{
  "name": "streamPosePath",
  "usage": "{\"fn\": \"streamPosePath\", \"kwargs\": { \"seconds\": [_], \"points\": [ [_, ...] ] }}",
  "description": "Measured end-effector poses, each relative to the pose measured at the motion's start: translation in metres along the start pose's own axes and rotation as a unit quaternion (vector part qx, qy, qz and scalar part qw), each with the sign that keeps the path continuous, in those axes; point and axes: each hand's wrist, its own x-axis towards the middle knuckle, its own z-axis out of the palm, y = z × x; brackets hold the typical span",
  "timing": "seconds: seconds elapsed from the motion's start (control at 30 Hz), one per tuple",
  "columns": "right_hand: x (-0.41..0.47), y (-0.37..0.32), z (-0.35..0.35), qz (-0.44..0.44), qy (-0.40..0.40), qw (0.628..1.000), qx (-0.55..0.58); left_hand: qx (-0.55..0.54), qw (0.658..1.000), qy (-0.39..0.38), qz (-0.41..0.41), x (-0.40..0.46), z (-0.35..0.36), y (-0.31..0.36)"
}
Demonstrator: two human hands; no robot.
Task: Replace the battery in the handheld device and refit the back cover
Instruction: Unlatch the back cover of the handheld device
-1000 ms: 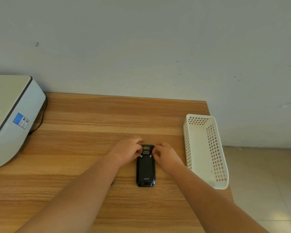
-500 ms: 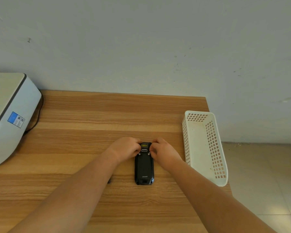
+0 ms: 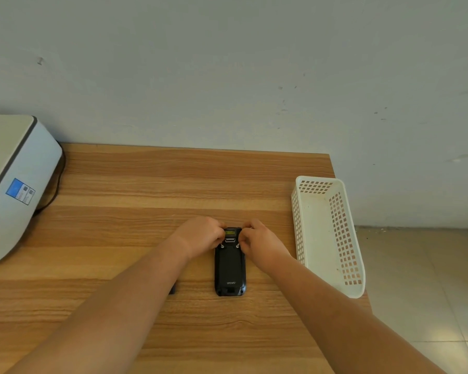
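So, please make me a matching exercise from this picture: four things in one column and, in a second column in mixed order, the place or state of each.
Things:
1. handheld device
2. white basket
3. white machine
4. left hand

Places or states:
A. at the table's right edge
B. at the table's left edge, blue label on its side
C. flat on the table, back facing up
D. fingers at the device's far end, on its left side

Pairs: 1-C, 2-A, 3-B, 4-D
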Motion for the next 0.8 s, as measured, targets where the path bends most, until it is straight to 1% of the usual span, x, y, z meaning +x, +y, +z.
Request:
{"fn": "streamPosePath", "kwargs": {
  "seconds": [0.2,0.47,0.8],
  "points": [
    [0.0007,-0.0003,-0.0036,-0.013,-0.013,1.000,-0.024,-0.004,1.000,-0.014,-0.013,-0.0010,0.0009,-0.0009],
    [0.0016,-0.0002,-0.0027,-0.015,-0.009,0.999,-0.034,0.001,1.000,0.008,-0.020,-0.0022,0.0018,0.0024],
    [0.0032,-0.0038,-0.0033,-0.008,-0.016,0.999,-0.046,-0.012,0.999,-0.004,-0.046,-0.0025,0.0003,0.0073]
  ]
}}
